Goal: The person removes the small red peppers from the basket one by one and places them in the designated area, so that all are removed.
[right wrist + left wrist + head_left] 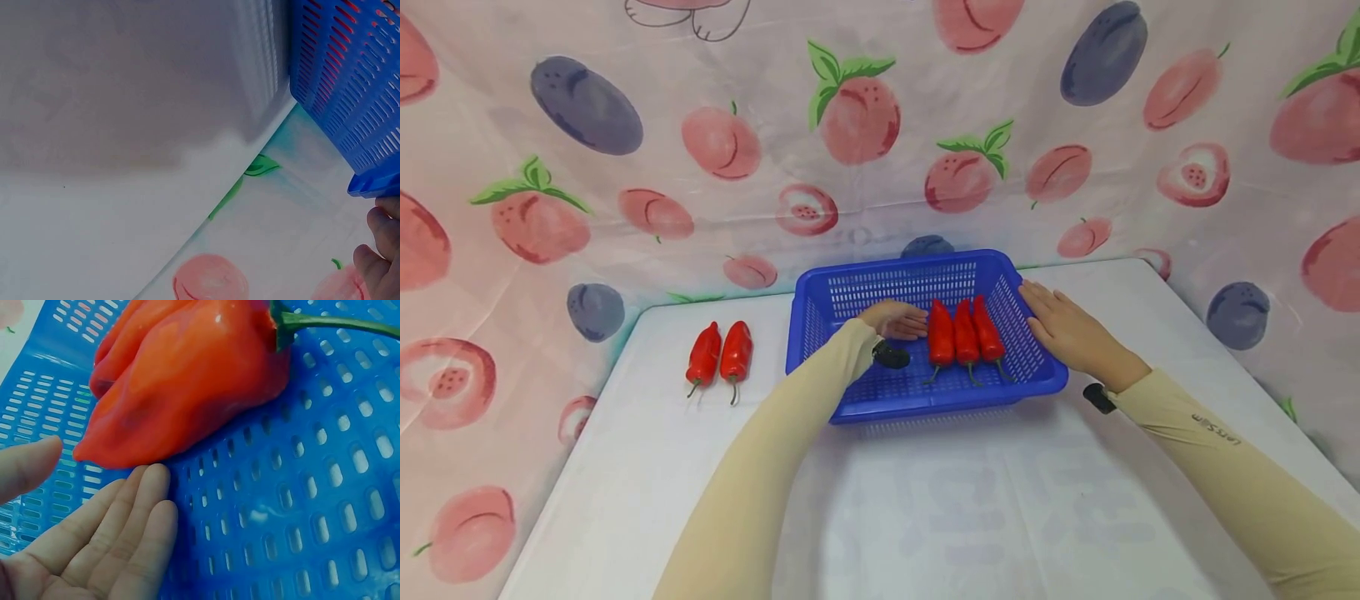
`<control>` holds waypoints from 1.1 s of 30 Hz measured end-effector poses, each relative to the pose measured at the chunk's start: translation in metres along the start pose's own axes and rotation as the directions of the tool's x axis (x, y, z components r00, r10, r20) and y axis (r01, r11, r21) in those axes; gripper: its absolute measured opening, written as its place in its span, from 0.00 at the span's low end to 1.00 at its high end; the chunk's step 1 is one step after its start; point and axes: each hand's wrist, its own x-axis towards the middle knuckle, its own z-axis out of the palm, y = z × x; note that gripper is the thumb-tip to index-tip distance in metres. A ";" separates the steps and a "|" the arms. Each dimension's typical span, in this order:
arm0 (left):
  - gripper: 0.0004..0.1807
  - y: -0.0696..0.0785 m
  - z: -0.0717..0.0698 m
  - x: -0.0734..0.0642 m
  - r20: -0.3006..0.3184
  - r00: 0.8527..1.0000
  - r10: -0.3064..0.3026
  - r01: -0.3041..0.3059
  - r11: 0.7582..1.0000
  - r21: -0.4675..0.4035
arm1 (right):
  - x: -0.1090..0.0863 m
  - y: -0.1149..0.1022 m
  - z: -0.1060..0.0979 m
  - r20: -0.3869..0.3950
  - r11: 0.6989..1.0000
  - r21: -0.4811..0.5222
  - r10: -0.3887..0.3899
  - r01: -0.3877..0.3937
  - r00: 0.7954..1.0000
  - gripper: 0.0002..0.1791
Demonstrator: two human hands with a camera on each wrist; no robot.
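Three red peppers (pixel 965 333) with green stems lie side by side in a blue plastic basket (pixel 880 408). My left hand (pixel 895 319) is inside the basket, left of them. Its fingers are extended, and in the left wrist view the fingertips (pixel 156 478) lie against or right beside the tip of the nearest pepper (pixel 187 381). The thumb stands apart from it. Along the basket's right rim rests my right hand (pixel 1075 333), its fingers extended. The right wrist view catches only part of those fingers (pixel 381 231), just below the rim (pixel 375 184).
Two more red peppers, one (pixel 703 356) beside the other (pixel 736 352), lie on the white table (pixel 955 517) left of the basket. Behind the table hangs a fruit-print cloth (pixel 715 217), close to the basket's far side.
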 end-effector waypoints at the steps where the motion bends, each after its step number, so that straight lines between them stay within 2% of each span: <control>1: 0.23 0.006 0.009 -0.019 -0.011 1.000 -0.007 0.008 1.000 0.010 | 0.000 0.000 0.000 -0.002 1.000 0.002 -0.001 0.001 1.000 0.32; 2: 0.23 0.013 0.017 -0.039 -0.027 1.000 -0.014 0.015 1.000 0.021 | 0.000 0.000 0.000 -0.003 1.000 0.002 -0.002 0.002 1.000 0.32; 3: 0.23 0.015 0.019 -0.046 -0.025 1.000 -0.015 0.016 0.999 0.031 | 0.000 0.000 0.000 -0.005 1.000 0.001 -0.002 0.002 1.000 0.31; 5: 0.24 0.011 0.014 -0.041 0.016 1.000 -0.014 0.013 0.999 0.036 | 0.000 0.000 -0.001 -0.006 1.000 -0.001 -0.002 0.002 1.000 0.31; 6: 0.24 0.008 0.010 -0.031 0.017 1.000 -0.020 0.019 0.999 0.038 | 0.000 0.000 -0.001 -0.005 1.000 -0.001 -0.003 0.003 1.000 0.31; 7: 0.24 0.006 0.009 -0.032 0.024 1.000 -0.019 0.018 0.999 0.046 | 0.000 0.000 -0.001 -0.006 1.000 -0.002 -0.004 0.004 1.000 0.31; 9: 0.24 -0.005 -0.006 0.003 0.064 0.997 -0.034 0.031 0.998 0.055 | 0.000 -0.001 -0.002 -0.006 1.000 -0.001 -0.005 0.005 1.000 0.31; 10: 0.23 -0.006 -0.007 0.010 0.059 0.997 -0.041 0.038 0.997 0.062 | 0.000 -0.001 -0.002 -0.006 1.000 0.001 -0.006 0.006 1.000 0.31; 12: 0.20 -0.003 -0.001 0.006 0.011 0.999 -0.052 0.050 0.995 0.089 | 0.000 -0.001 -0.002 -0.008 1.000 0.002 -0.006 0.006 1.000 0.31; 13: 0.20 -0.001 0.003 -0.001 -0.003 0.999 -0.049 0.049 0.993 0.110 | 0.000 -0.001 -0.003 -0.009 1.000 0.003 -0.006 0.006 1.000 0.31; 14: 0.19 0.001 0.005 -0.002 -0.023 0.998 -0.057 0.060 0.992 0.113 | 0.000 -0.001 -0.003 -0.008 1.000 0.003 -0.004 0.004 1.000 0.32; 16: 0.19 0.010 0.021 -0.032 -0.088 0.994 -0.061 0.073 0.988 0.134 | 0.000 -0.001 -0.003 -0.009 1.000 0.003 -0.002 0.002 1.000 0.32; 20: 0.20 0.021 0.034 -0.069 -0.082 0.995 -0.048 0.058 0.990 0.125 | 0.000 -0.001 -0.003 -0.006 1.000 0.006 0.003 -0.003 1.000 0.32; 24: 0.20 0.024 0.037 -0.083 -0.081 0.996 0.042 -0.032 0.992 0.121 | 0.000 -0.001 -0.003 -0.006 1.000 0.003 0.003 -0.003 1.000 0.32; 27: 0.20 0.019 0.031 -0.069 -0.085 0.990 0.112 -0.103 0.989 0.103 | 0.000 -0.001 -0.002 -0.007 1.000 0.001 0.001 -0.001 1.000 0.31; 30: 0.22 0.014 0.025 -0.051 -0.065 0.991 0.119 -0.116 0.992 0.045 | 0.000 -0.001 -0.002 -0.006 1.000 0.003 -0.001 0.001 1.000 0.31; 31: 0.22 0.011 0.022 -0.041 -0.057 0.992 0.117 -0.115 0.993 0.027 | -0.001 -0.001 -0.001 -0.006 1.000 0.005 0.000 0.000 1.000 0.31; 32: 0.23 0.006 0.015 -0.027 -0.016 0.992 0.127 -0.127 0.992 -0.006 | -0.001 -0.001 -0.001 -0.004 1.000 0.005 0.000 0.000 1.000 0.31; 33: 0.23 0.003 0.012 -0.018 -0.014 0.992 0.125 -0.125 0.992 -0.019 | -0.001 -0.001 -0.001 -0.003 1.000 0.004 0.000 0.000 1.000 0.31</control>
